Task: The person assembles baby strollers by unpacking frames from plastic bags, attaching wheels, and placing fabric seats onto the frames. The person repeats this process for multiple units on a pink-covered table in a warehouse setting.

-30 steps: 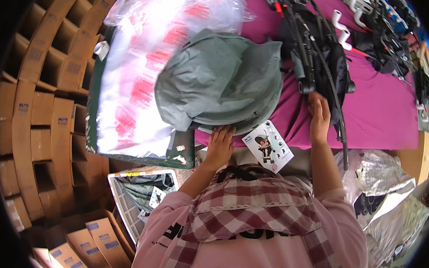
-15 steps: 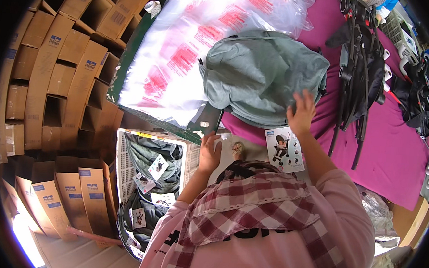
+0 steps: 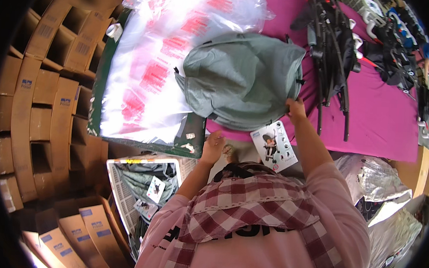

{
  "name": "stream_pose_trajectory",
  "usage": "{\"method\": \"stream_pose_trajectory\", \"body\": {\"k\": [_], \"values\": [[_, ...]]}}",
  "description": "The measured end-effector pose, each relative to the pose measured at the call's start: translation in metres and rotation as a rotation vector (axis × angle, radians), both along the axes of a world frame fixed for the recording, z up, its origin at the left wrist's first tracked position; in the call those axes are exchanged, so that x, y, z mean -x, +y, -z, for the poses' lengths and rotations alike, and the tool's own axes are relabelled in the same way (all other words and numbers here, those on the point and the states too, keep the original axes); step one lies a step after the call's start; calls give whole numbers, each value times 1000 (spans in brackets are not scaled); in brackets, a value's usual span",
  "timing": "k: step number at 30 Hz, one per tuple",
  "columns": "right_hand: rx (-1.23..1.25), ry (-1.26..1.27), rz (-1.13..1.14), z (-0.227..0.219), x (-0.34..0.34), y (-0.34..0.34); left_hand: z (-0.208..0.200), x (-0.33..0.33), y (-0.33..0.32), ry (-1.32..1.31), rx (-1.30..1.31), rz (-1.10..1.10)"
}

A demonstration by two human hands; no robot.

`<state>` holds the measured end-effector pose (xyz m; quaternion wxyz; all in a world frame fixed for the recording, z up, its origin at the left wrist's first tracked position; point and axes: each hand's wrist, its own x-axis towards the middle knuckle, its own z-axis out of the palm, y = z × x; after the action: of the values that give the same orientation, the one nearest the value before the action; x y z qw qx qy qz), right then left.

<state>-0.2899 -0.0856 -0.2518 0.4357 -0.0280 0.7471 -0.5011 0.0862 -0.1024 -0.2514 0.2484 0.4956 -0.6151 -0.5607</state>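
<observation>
The grey-green stroller canopy (image 3: 242,79) looks light and soft – best held at its rim, where the right hand's (image 3: 296,109) fingers pinch; the left hand (image 3: 213,147) (empty) hangs loosely open.

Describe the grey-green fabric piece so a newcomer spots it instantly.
Find the magenta cloth. Toward its left, partly over clear plastic sheets with red print, lies the wide, rounded fabric piece, the right hand at its lower-right edge. Matte grey-green sets it apart from the shiny plastic and black frame.
</observation>
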Motion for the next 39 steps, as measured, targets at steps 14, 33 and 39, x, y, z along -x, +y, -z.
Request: {"method": "stream_pose_trajectory", "body": {"k": [14, 33, 39], "values": [[548, 358, -38, -158, -47, 91, -55, 56, -3, 554, -317, -239], [946, 429, 197, -211, 152, 56, -243, 315, -36, 513, 509, -430], [930, 510, 304, -217, 223, 42, -255, 399, -69, 380, 489, -274]]}}
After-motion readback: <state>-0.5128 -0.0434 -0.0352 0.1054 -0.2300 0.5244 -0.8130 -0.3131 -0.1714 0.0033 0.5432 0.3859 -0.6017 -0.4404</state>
